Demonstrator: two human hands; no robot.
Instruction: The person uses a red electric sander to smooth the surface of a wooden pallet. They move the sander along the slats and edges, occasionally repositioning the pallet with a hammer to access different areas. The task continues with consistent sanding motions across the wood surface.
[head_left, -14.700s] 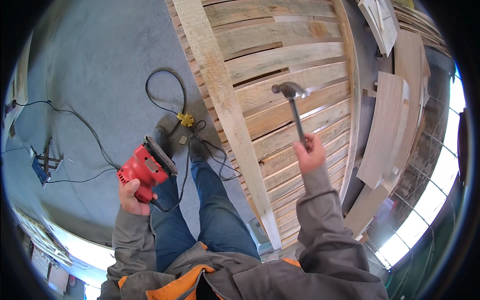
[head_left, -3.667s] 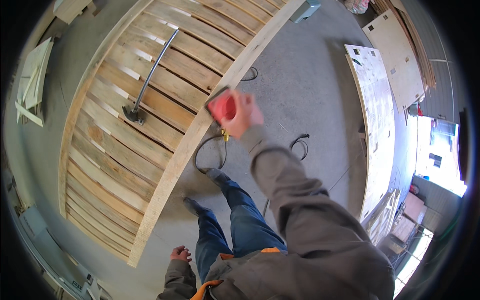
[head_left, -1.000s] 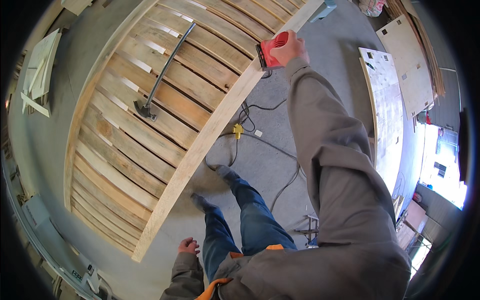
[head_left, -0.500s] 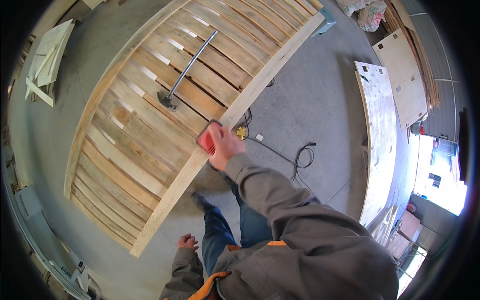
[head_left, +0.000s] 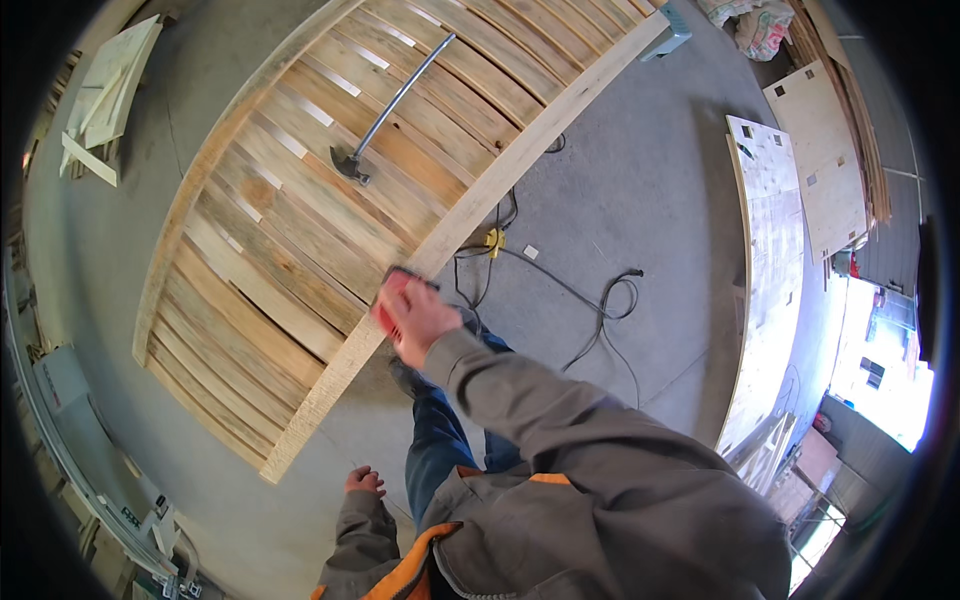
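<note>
A long slatted wooden panel (head_left: 300, 190) lies diagonally in front of me, with a pale board (head_left: 470, 200) along its near edge. My right hand (head_left: 424, 322) is closed over a red palm sander (head_left: 392, 300), which rests on this edge board. The sander's underside is hidden. On the slats farther up lies a claw hammer (head_left: 392, 110) with a metal handle, its dark head toward me. My left hand (head_left: 365, 481) hangs low beside my leg, away from the panel. Its fingers are loosely bent and apart, with nothing in them.
A dark cable (head_left: 560, 275) with a yellow connector (head_left: 494, 241) loops over the concrete floor right of my legs. Large pale boards (head_left: 770, 270) lean at the right. Boards (head_left: 110, 90) are stacked at far left, near a long grey machine (head_left: 80, 410).
My right hand has slid the sander along the edge board, down and to the left. The view has shifted slightly. My left hand stays low by my leg.
</note>
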